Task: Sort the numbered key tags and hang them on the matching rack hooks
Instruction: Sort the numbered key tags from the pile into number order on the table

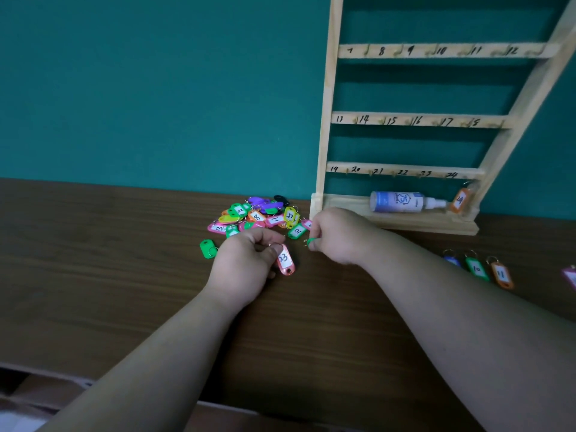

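Dark brown wood-grain tabletop (124, 275) set against a teal wall (156, 88), seen from the head view. The left hand (246, 263) rests knuckles-up on the tabletop. Its grip is closed, thumb and curled fingers pinching the ring end of a salmon-red plastic key tag numbered 23 (285, 260), which lies flat just beside the thumb. The right hand (336, 235), just to the right and apart from the left, has its grip closed on a small green plastic key tag (310, 243), mostly hidden by the fingers. Directly behind both hands lies a mixed pile of coloured numbered key tags (258, 216). A single green key tag lying blank side up (207, 247) sits just left of the left hand. The pale wooden key rack (324, 120) stands against the wall with hook rails marked 7–12, 13–18 and 19–24. An orange key tag numbered 24 (459, 199) hangs at the lowest rail's right end. On the rack's base lies a white and blue spray bottle (402, 201). Right of the right forearm, a row of blue, green and orange key tags (477, 269) lies on the tabletop.
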